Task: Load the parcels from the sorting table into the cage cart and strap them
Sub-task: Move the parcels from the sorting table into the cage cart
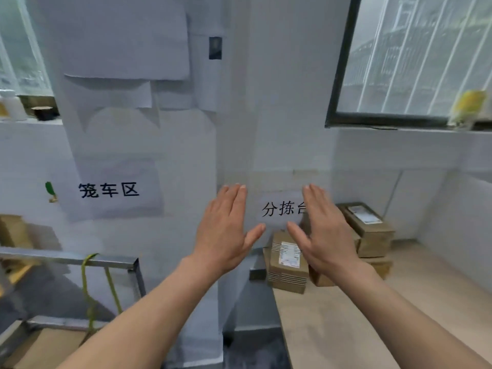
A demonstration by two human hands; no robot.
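Observation:
Several brown cardboard parcels are stacked at the far left corner of the light wooden sorting table [346, 328]. The nearest parcel [286, 265] stands upright with a white label; another labelled parcel [368, 225] lies on top at the right. My left hand [226, 230] and my right hand [323, 230] are raised side by side in the air in front of the wall, fingers straight, holding nothing. My right hand hides part of the stack. The metal cage cart [80, 259] stands at the lower left with a yellow-green strap [86, 286] hanging over its top rail.
Paper signs hang on the white wall, one [109, 190] above the cart and one [283, 209] above the table. A cardboard sheet [48, 347] lies in the cart's bottom. Brown boxes [13, 233] stand behind the cart. Window sills hold bottles and a yellow item.

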